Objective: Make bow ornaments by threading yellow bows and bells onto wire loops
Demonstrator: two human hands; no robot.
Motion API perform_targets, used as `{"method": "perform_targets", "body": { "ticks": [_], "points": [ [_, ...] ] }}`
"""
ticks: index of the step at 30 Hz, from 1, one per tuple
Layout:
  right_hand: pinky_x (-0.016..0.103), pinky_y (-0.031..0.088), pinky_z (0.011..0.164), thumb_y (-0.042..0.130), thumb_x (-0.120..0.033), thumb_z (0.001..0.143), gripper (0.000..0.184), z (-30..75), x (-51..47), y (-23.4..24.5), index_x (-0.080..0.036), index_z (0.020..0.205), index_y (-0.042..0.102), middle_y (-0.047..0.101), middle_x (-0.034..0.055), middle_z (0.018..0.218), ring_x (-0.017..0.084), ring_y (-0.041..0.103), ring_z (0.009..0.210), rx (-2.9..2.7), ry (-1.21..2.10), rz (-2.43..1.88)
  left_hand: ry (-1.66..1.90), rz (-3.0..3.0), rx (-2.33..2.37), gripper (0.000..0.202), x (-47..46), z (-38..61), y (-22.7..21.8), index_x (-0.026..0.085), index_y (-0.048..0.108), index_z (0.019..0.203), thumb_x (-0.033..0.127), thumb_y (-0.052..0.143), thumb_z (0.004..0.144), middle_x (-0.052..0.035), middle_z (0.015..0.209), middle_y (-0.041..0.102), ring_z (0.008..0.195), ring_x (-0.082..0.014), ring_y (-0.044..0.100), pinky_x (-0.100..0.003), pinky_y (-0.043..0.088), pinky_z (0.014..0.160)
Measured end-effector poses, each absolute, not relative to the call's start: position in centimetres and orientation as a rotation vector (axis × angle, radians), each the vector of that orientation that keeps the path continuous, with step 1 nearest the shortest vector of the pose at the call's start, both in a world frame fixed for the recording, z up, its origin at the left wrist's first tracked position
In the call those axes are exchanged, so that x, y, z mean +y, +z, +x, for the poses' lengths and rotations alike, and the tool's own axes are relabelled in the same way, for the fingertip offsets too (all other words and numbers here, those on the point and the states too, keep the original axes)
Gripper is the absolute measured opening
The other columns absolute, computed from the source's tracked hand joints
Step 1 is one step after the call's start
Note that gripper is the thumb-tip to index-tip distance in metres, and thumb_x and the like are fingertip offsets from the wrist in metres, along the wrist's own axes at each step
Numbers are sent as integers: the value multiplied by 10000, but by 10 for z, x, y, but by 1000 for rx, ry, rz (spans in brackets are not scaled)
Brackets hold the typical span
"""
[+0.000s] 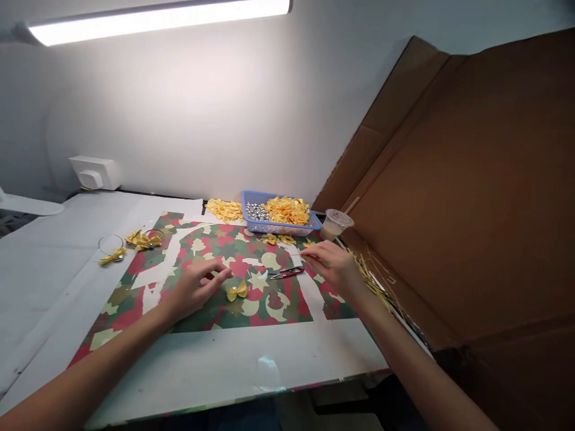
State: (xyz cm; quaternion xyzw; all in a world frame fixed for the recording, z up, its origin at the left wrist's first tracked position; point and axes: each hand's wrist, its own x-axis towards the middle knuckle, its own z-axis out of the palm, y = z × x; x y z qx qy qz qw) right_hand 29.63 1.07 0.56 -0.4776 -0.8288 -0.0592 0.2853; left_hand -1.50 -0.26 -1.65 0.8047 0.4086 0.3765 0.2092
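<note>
- Head view, looking down at a pale counter [233, 359] covered with a glossy sheet [278, 305] printed in red, green and cream stars and leaf shapes.
- The left hand [194, 289] lies palm down on the sheet, fingers loosely curled and holding nothing. Its fingertips are just beside a small yellow bow [236, 291] of satin-like ribbon, which lies flat between the two hands.
- The right hand [335, 267] has thumb and forefinger pinched together — seemingly on a thin pale strand [297, 255], though it is too fine to be sure.
- Slim metal snips [286, 273] lie on the sheet just left of the right hand, not touched.
- Behind them, a blue mesh plastic basket [251, 200] holds crinkled yellow fabric pieces [287, 209] and shiny silver beads [257, 211]. A clear plastic cup [336, 222] stands beside it.
- Straw-like strands [375, 281] lie along the right edge, against brown cardboard [471, 197].
- Far left — wire rings with yellow bows [135, 242].
</note>
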Motion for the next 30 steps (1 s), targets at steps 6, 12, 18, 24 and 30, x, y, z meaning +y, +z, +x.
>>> {"method": "perform_targets", "body": {
  "ticks": [6,12,18,24,30],
  "points": [
    [322,488,711,478,-238,915,211,288,37,-7,-199,843,674,711,67,815,223,632,782,-2217,-279,-1206,921,2127,1150,330,0,-19,-22,160,640,766,353,417,913,-40,718,676,617,-125,584,-183,438,491],
    [359,424,564,409,-385,908,371,382,25,-4,-198,715,664,683,110,688,277,601,674,-1988,-516,-1504,954,2117,1141,354,8,-20,-23,159,622,719,371,415,913,-30,670,647,596,-124,570,-190,446,503],
    [371,450,629,380,-436,894,413,398,19,-10,-200,731,676,712,123,791,281,629,716,-1873,-510,-1660,969,2073,1161,354,9,-17,-20,166,632,719,397,431,896,-30,678,656,618,-136,605,-193,461,493],
    [316,444,604,445,-373,870,271,364,42,-7,-217,856,667,720,80,790,237,652,681,-1838,-343,-1711,1004,2059,1175,373,8,-17,-17,167,631,693,406,427,894,-32,657,652,580,-130,585,-196,468,484],
    [307,443,594,469,-345,822,210,363,50,-1,-222,833,639,738,75,804,243,670,710,-1837,-205,-1796,996,2088,1140,372,9,-18,-21,166,617,672,384,424,903,-25,637,654,586,-130,583,-200,462,510]
  ]
}}
